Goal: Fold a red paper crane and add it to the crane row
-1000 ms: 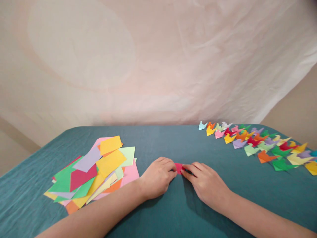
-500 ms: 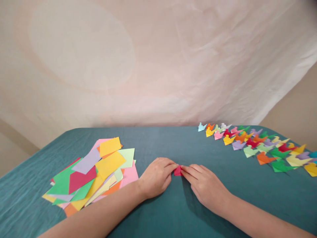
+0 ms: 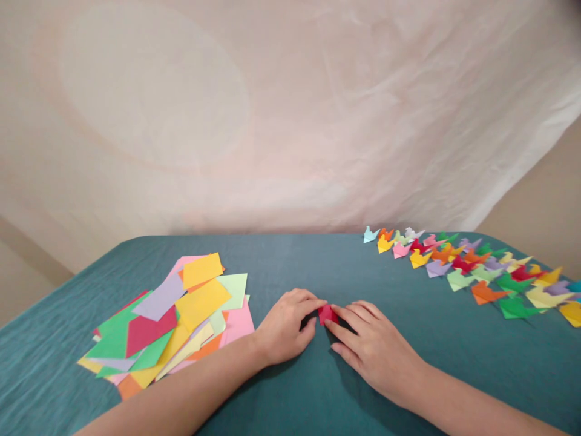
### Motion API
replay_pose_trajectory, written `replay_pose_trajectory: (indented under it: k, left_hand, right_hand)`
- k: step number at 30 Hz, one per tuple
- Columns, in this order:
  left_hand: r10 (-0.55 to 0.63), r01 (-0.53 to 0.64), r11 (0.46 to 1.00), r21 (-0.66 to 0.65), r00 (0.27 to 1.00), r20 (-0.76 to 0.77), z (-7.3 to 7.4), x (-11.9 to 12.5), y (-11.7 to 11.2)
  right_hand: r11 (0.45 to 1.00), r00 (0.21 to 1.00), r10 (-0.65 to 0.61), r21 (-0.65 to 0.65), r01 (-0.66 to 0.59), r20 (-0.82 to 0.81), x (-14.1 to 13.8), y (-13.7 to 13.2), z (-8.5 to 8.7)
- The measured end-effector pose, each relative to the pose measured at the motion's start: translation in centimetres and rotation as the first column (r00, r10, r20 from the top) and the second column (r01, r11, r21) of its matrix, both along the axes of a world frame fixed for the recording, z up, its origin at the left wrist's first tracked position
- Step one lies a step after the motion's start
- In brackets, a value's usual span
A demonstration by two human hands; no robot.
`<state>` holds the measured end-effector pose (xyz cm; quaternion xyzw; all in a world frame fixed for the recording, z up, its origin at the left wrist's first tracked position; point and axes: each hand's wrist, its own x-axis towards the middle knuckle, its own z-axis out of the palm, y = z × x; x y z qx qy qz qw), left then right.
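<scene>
A small red folded paper (image 3: 325, 314) lies on the teal cloth between my two hands. My left hand (image 3: 290, 324) comes in from the left, its index fingertip on the upper left edge of the paper and its thumb lower and a little apart. From the other side, my right hand (image 3: 374, 342) has its fingertips on the right and lower edges of the paper, with the thumb resting below. Both hands hold the paper down between them. Its finer folds are too small to make out.
Left of my hands lies a loose pile of coloured paper sheets (image 3: 152, 330). Rows of small folded paper birds (image 3: 458, 279) in many colours stand at the right of the table (image 3: 290, 260). A pale cloth (image 3: 290, 121) hangs behind.
My right index finger has shifted down and left to the paper's lower edge, and the right fingers have spread. The red paper looks slightly turned. The left thumb has moved apart from its index finger.
</scene>
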<state>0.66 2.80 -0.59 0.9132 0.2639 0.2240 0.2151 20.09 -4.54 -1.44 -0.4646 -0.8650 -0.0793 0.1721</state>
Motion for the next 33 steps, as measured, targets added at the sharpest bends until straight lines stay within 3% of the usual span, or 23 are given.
replay_pose_trajectory:
  k: [9, 33]
  left_hand:
    - [0.134, -0.131, 0.99, 0.042, 0.988, -0.078, 0.05, -0.03, -0.21]
    - [0.111, -0.113, 0.993, -0.03, 0.993, -0.048, 0.27, -0.08, 0.41]
  right_hand:
    - [1.0, 0.999, 0.016, 0.015, -0.016, -0.052, 0.07, 0.07, -0.41]
    - [0.992, 0.985, -0.092, -0.099, 0.077, -0.147, -0.45, -0.26, -0.07]
